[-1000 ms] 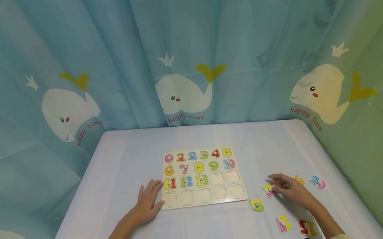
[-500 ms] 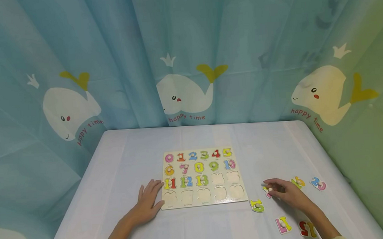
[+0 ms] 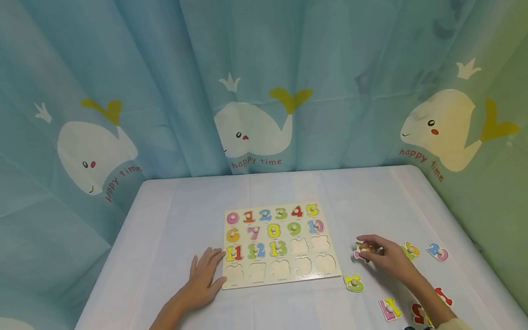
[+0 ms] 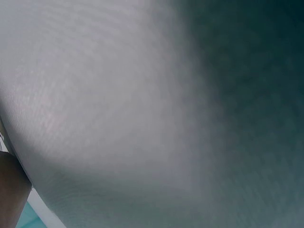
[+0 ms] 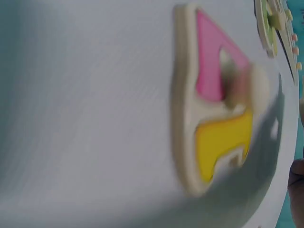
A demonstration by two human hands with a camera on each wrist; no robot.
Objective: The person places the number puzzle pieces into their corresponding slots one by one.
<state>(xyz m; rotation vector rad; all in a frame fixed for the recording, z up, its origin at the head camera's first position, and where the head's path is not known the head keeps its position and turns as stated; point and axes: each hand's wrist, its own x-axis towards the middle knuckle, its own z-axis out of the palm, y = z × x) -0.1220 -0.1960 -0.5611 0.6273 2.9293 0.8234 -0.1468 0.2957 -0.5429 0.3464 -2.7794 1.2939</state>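
Observation:
My left hand point(image 3: 204, 280) rests flat on the table, its fingertips touching the left edge of the wooden number puzzle board point(image 3: 295, 281). Numbers 0 to 13 fill the upper part of the board, and the other recesses are bare. To the board's right, my right hand point(image 3: 387, 259) pinches a number puzzle piece point(image 3: 358, 254) with pink on it. Fingers partly hide that piece, so its number cannot be read. Close to the right wrist camera lies a pink and yellow piece with a knob point(image 5: 221, 61). The left wrist view is mostly blurred cloth.
Loose pieces lie around my right arm: a green and yellow one point(image 3: 354, 283), a pink and yellow one point(image 3: 390, 309), a blue and pink one point(image 3: 437, 252), a yellow and orange one point(image 3: 410, 250), and red ones partly under the forearm. A whale-print curtain point(image 3: 358, 127) surrounds the white table.
My right hand has closed its fingertips on the puzzle piece and moved it slightly left and away from me. The left hand has stayed by the board.

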